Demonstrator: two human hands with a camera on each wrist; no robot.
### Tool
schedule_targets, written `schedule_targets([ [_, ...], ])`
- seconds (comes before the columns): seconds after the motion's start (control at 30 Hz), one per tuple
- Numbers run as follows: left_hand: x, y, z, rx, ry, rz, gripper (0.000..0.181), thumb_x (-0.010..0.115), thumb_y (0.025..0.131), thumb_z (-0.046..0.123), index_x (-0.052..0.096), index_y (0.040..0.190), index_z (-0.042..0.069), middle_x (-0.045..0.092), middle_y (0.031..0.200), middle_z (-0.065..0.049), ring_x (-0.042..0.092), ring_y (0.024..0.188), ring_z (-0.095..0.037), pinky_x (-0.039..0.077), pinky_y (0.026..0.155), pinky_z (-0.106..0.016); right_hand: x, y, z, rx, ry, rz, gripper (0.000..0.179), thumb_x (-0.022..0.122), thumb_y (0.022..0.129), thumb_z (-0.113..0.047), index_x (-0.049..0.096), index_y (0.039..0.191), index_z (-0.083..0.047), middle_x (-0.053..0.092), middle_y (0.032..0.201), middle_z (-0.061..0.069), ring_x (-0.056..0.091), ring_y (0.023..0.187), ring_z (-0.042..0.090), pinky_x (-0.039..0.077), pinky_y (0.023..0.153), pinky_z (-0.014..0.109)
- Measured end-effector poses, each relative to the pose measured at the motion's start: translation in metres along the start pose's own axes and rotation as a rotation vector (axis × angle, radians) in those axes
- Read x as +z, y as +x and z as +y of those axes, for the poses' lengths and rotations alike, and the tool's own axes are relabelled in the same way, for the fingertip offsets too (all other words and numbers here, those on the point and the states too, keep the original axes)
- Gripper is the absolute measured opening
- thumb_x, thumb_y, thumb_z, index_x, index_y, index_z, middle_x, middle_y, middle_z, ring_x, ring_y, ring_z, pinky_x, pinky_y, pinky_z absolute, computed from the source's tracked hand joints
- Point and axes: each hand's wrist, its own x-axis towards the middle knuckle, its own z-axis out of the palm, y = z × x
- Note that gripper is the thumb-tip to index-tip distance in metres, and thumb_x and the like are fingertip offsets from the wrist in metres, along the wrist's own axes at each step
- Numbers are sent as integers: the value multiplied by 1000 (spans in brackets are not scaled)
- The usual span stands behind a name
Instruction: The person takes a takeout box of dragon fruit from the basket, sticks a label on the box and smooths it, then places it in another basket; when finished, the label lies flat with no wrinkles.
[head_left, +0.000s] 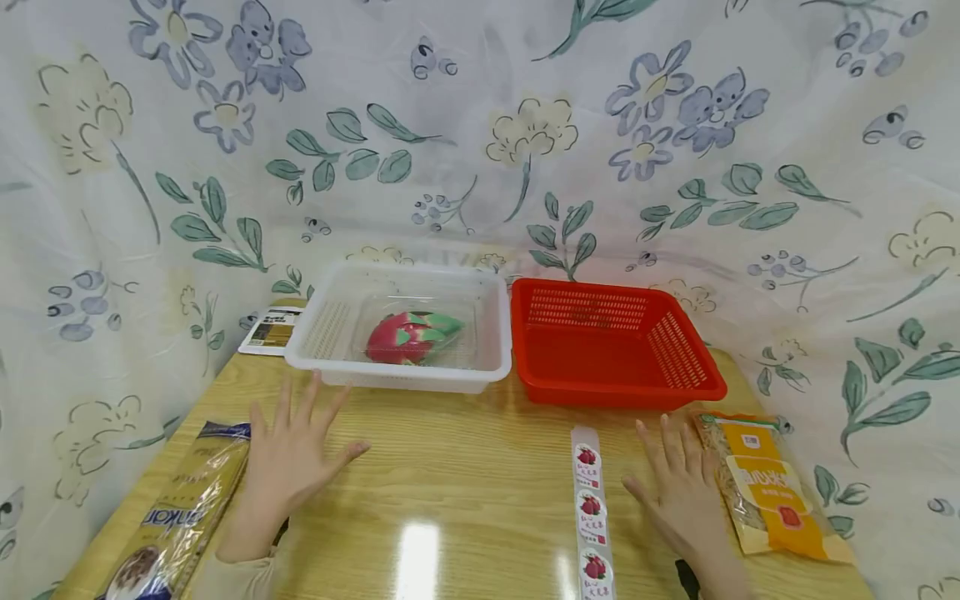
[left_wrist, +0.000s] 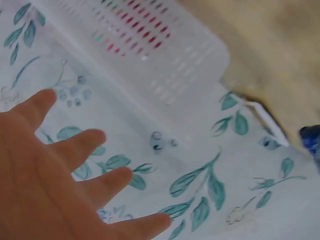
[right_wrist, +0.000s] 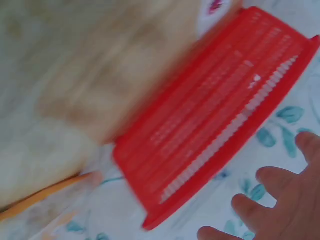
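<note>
My left hand (head_left: 288, 462) is held with fingers spread over the left part of the table, holding nothing. Beside it lies a long gold and blue packet (head_left: 180, 508). Farther back, a white plastic basket (head_left: 397, 379) holds a clear plastic box (head_left: 468, 342) with a pink and green dragon fruit (head_left: 405, 335) in it. On the right, my right hand (head_left: 682, 492) also has spread fingers and holds nothing. It is between a strip of dragon fruit stickers (head_left: 591, 508) and an orange and clear food packet (head_left: 776, 492). A red plastic basket (head_left: 622, 392) stands beyond it.
A small white, black and gold packet (head_left: 272, 331) lies left of the white basket. The wooden table (head_left: 450, 467) narrows toward the back in the head view. Flowered cloth (head_left: 465, 100) hangs behind and along both sides.
</note>
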Motion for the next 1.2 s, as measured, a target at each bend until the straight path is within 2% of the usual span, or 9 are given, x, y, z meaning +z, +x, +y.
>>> schedule_targets([
  [0.2,-26,27,1,-21,-26,-145,80,43,87,73,36,150,24,30,155,-24,17,141,-55,7,106,-79,-1,27,-27,-22,67,-84,74,50,95,-50,14,156,-28,9,163,16,-3,151,39,-10,120,55],
  [0.3,-38,43,1,-27,-38,-228,80,40,89,73,36,150,22,32,154,-26,22,139,-57,10,104,-79,-2,42,-44,-48,83,-102,74,50,95,-52,18,156,-26,11,163,14,4,150,40,-1,120,60],
  [0.4,-45,62,-2,-4,-45,-277,78,44,90,69,40,148,18,38,150,-25,33,135,-55,20,101,-79,-3,56,-62,-98,89,-88,72,51,94,-53,24,155,-25,18,162,12,12,150,38,11,118,63],
  [0.53,-46,90,-10,53,-133,-361,71,55,92,55,42,146,11,43,147,-26,40,133,-49,33,101,-72,-1,77,-88,-166,119,-76,68,52,93,-53,31,152,-26,27,160,7,18,150,34,16,118,61],
  [0.63,-45,112,-13,70,-237,-469,68,56,94,45,39,147,6,42,147,-28,38,135,-48,36,104,-65,2,93,-107,-215,156,-94,65,54,93,-50,35,151,-25,31,158,8,21,149,32,17,117,62],
  [0.73,-43,133,-13,48,-286,-593,67,54,95,42,38,148,5,40,148,-27,35,137,-49,35,106,-64,6,106,-124,-251,182,-140,64,52,95,-50,37,150,-22,33,157,9,22,149,31,18,117,62],
  [0.87,-37,158,-9,1,-272,-710,66,55,93,39,38,147,5,37,150,-26,31,139,-49,33,108,-64,14,121,-143,-272,171,-213,64,44,96,-56,34,151,-24,31,158,10,19,150,30,17,119,59],
  [1.03,-26,181,2,-75,-214,-742,83,68,86,27,24,153,7,30,153,-28,27,141,-48,30,111,-63,27,135,-158,-303,139,-251,65,38,97,-59,34,151,-23,29,159,12,21,149,34,17,119,59],
  [1.2,-19,190,14,-167,-176,-731,93,72,81,19,18,155,16,14,156,-33,17,143,-52,32,107,-67,36,140,-170,-312,166,-281,66,41,98,-56,33,152,-19,26,160,13,21,148,38,19,118,59],
])
